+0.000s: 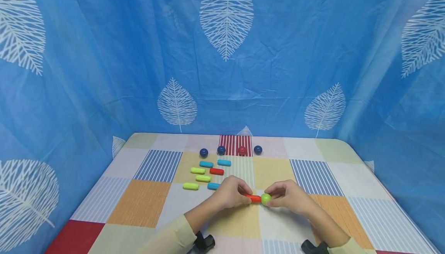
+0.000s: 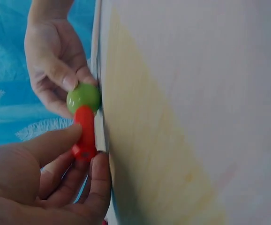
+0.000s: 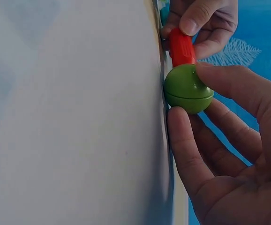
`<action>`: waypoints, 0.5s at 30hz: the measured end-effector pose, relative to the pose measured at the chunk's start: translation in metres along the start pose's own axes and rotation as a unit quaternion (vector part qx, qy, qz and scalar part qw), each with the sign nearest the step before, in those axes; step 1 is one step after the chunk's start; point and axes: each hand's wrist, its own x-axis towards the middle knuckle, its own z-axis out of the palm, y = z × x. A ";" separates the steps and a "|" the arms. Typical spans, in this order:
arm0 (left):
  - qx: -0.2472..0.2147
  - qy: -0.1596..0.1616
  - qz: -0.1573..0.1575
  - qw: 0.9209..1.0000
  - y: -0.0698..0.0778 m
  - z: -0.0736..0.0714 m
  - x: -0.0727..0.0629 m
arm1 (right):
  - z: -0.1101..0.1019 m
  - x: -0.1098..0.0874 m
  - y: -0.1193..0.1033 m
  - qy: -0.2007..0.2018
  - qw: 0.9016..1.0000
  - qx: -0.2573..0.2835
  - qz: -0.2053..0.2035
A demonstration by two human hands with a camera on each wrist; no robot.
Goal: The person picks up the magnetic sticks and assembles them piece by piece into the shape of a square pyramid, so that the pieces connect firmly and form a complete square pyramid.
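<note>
Between finger and thumb, my left hand [image 1: 231,193] pinches a short red rod [image 1: 255,198] low over the patchwork cloth. My right hand [image 1: 288,196] holds a green ball [image 1: 265,199] by its sides. One end of the rod [image 2: 84,133] meets the ball [image 2: 83,98] in the left wrist view; whether they are fastened I cannot tell. A fine seam runs round the ball [image 3: 188,89] in the right wrist view. Part of the rod lies behind my left fingers in the head view.
Left of the hands lie several loose rods: yellow-green [image 1: 191,186], blue [image 1: 224,162] and red [image 1: 216,171]. Farther back sit dark blue balls [image 1: 203,153] and one red ball [image 1: 242,150]. A blue leaf-print curtain [image 1: 278,72] surrounds the table's back and sides.
</note>
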 end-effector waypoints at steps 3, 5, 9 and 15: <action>-0.005 0.002 0.003 1.000 0.002 -0.004 0.003 | -0.002 -0.001 0.002 0.001 1.000 -0.006 0.003; -0.002 0.010 0.009 1.000 0.003 -0.009 0.007 | -0.003 -0.002 0.003 0.001 1.000 -0.016 0.005; -0.001 0.031 0.010 0.999 0.002 -0.019 0.019 | -0.007 -0.003 0.004 -0.005 0.999 -0.032 0.002; -0.015 0.074 0.030 0.997 -0.002 -0.031 0.039 | -0.010 -0.005 0.006 -0.003 1.000 -0.031 0.001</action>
